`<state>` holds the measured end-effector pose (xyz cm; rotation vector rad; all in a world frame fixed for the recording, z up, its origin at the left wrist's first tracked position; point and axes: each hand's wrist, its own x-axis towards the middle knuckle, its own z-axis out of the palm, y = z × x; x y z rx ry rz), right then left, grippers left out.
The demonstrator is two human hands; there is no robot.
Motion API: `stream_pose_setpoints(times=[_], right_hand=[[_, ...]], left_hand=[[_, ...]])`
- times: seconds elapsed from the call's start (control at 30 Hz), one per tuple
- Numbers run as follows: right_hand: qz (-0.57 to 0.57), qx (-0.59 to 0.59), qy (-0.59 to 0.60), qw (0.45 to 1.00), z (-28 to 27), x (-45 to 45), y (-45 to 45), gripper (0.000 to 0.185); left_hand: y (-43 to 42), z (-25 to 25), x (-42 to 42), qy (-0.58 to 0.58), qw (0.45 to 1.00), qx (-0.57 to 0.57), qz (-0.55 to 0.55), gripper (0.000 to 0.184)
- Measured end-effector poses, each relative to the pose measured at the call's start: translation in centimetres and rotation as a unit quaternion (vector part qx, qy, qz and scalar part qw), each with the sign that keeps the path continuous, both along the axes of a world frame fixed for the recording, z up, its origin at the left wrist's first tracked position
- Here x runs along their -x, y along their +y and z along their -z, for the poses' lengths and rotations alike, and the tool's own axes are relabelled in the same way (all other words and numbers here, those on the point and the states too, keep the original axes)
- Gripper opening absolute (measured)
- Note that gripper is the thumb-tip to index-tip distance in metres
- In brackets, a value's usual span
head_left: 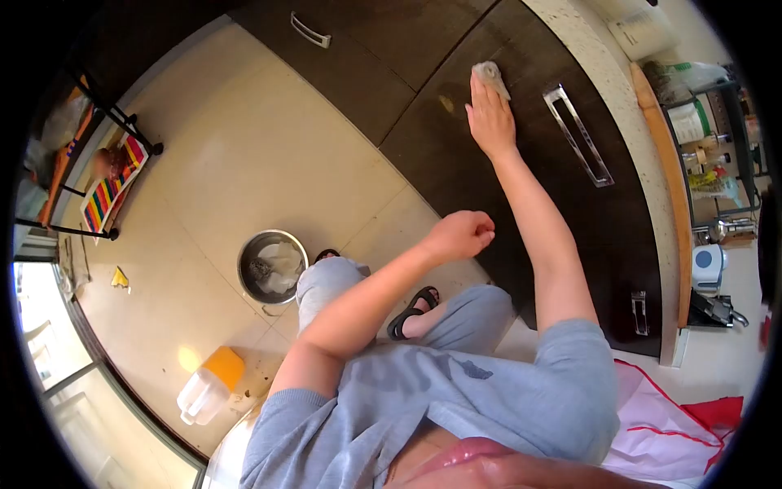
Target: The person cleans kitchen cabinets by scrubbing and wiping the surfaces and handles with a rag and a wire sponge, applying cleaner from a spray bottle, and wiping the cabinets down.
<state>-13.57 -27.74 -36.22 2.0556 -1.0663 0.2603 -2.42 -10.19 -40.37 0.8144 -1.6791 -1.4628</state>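
My right hand (493,121) reaches up with its fingers laid along a pale, crumpled cloth (490,77), pressing it to a dark brown cabinet front (456,138). A long metal handle (578,134) is fixed to the same panel, right of that hand. My left hand (461,236) hangs in front of the lower cabinet, fingers curled in, and nothing shows in it. On the floor to its left stands a round metal basin (244,273) holding whitish cloth-like material and a grey, scrubber-like clump.
A yellow-and-clear plastic jug (213,383) sits on the tiled floor (220,163). At left is a black wheeled rack (130,126). Bottles and jars line the speckled counter (599,73) at right. My sandalled foot (417,314) is near the cabinet base.
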Motion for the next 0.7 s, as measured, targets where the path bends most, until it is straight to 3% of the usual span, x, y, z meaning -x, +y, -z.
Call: stream_pose_setpoints(times=[0.07, 0.17, 0.23, 0.33, 0.43, 0.5, 0.57, 0.67, 0.7], right_hand=[[-0.028, -0.031, 0.041, 0.998, 0.4, 1.2, -0.1, 0.044], [-0.07, 0.017, 0.045, 0.996, -3.9, 0.9, -2.1, 0.04], [-0.142, 0.043, -0.032, 0.988, -7.0, -0.3, -4.0, 0.033], [-0.194, 0.064, -0.139, 0.969, -7.3, -1.9, -4.7, 0.025], [-0.114, -0.038, -0.053, 0.991, -0.3, -1.7, -5.1, 0.025], [-0.086, -0.029, 0.149, 0.985, 8.8, 0.6, -4.7, 0.025], [-0.063, -0.196, 0.113, 0.972, 15.4, 3.3, -1.8, 0.024], [-0.038, -0.359, 0.121, 0.925, 15.0, 4.7, 0.5, 0.032], [-0.054, -0.182, 0.147, 0.971, 15.3, 5.3, -0.6, 0.036]], left_hand=[[-0.1, -0.9, -0.8, -0.06, 0.998, 0.005, 0.031, 0.02], [-0.4, 0.0, -0.3, -0.042, 0.999, 0.028, -0.008, 0.02], [-0.2, -0.3, -0.3, -0.076, 0.995, 0.052, -0.029, 0.019], [0.2, -0.4, -0.2, -0.135, 0.986, 0.095, -0.02, 0.02], [0.7, 0.1, -0.1, -0.199, 0.972, 0.128, 0.005, 0.02], [0.9, 0.8, -0.2, -0.276, 0.949, 0.149, 0.034, 0.018], [0.9, 1.4, -0.2, -0.374, 0.91, 0.164, 0.072, 0.015], [1.7, 1.8, -0.1, -0.403, 0.889, 0.205, 0.074, 0.012], [2.0, 1.9, 0.0, -0.398, 0.892, 0.195, 0.094, 0.012]])
